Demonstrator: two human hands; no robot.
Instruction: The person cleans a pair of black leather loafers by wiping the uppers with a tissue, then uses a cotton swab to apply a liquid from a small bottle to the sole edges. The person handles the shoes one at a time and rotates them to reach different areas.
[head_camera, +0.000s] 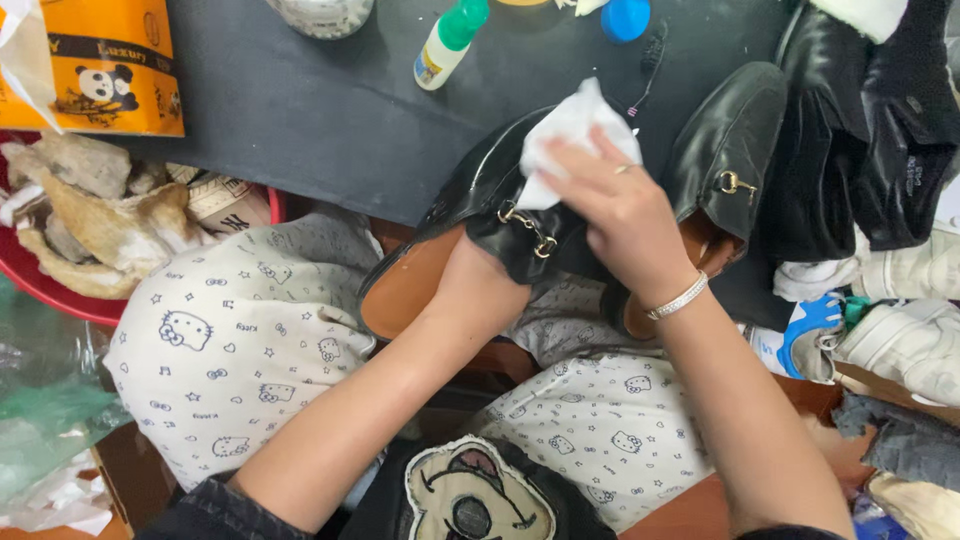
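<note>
Black loafer (490, 200) is lying directly under the right hand (620, 215), its long axis running from lower left to upper right. That hand is pressing a white cloth (565, 135) onto it, fingers closed around the cloth. The left hand (480, 285) is buried inside the shoe, so its grip is hidden.

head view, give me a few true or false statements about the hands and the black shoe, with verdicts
1. The left hand is tucked inside the black shoe. True.
2. The right hand presses a white cloth onto that shoe. True.
3. The cloth is blue. False: it is white.
4. The second black shoe is on the person's foot. False: it lies on the dark table beside the right hand.
5. The bottle with the green cap lies in the person's lap. False: it is on the table.
</note>
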